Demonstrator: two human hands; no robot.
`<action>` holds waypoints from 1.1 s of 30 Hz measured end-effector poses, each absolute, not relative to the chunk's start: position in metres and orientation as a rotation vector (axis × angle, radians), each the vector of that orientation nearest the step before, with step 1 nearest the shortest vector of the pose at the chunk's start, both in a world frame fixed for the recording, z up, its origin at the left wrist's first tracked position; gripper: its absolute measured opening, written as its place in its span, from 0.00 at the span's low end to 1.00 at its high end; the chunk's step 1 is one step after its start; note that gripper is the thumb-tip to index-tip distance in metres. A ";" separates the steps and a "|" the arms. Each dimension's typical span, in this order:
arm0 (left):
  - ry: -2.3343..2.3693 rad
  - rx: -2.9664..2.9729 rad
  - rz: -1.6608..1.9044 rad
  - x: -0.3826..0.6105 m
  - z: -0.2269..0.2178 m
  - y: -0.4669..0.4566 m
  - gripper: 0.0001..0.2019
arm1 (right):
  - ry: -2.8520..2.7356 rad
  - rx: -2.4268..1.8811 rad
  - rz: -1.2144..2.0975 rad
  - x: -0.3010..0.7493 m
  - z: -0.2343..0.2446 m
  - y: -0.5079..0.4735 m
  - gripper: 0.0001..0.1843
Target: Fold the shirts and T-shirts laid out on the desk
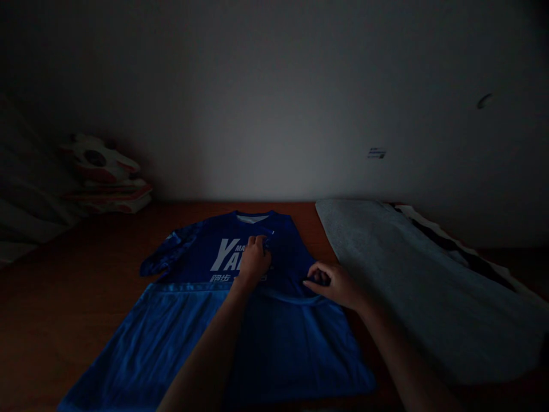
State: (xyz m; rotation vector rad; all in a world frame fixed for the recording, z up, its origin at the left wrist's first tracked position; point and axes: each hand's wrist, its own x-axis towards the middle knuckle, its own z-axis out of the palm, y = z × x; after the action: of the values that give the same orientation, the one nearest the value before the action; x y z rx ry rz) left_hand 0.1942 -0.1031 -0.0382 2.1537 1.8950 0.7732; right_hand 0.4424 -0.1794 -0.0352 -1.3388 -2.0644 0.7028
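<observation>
A dark blue T-shirt (201, 243) with white lettering lies spread on a wooden surface, its neck toward the wall. Across its lower half is lighter blue cloth (180, 332) with a straight upper edge; whether it belongs to the same shirt I cannot tell. My left hand (256, 257) is closed on the shirt's chest, covering part of the lettering. At the shirt's right side, my right hand (330, 280) has its fingers pinched on the dark blue fabric, close to the lighter cloth's edge. The sleeve on the left lies outward; none shows spread on the right.
A grey cloth (407, 286) lies along the right, with a black-and-white strip at its far edge. At the back left, a plush toy (103, 163) sits on a red and white box (115, 198). Behind everything stands a wall (257, 114) with a small label (376, 153).
</observation>
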 end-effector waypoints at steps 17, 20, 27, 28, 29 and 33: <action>1.606 2.531 0.563 0.205 -0.029 -0.114 0.18 | -2.330 -1.261 0.302 0.440 -0.040 -0.175 0.08; 1.423 2.573 0.585 0.208 -0.030 -0.115 0.18 | -2.338 -1.281 0.346 0.440 -0.039 -0.176 0.09; 1.404 2.606 0.489 0.212 -0.040 -0.122 0.20 | -2.267 -1.320 0.246 0.437 -0.038 -0.177 0.13; 1.414 2.611 0.483 0.211 -0.041 -0.124 0.21 | -2.260 -1.327 0.259 0.437 -0.039 -0.177 0.16; 1.425 2.615 0.476 0.211 -0.042 -0.125 0.22 | -2.253 -1.344 0.275 0.436 -0.041 -0.176 0.18; 1.479 2.601 0.416 0.212 -0.042 -0.127 0.25 | -2.247 -1.452 0.332 0.436 -0.048 -0.174 0.23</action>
State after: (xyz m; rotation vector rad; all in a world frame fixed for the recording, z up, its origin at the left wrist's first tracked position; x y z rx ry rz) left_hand 0.2116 -0.1272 -0.0423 2.6013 1.4791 0.4156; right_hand 0.4361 -0.1741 -0.0477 -1.4520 -2.2466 0.3322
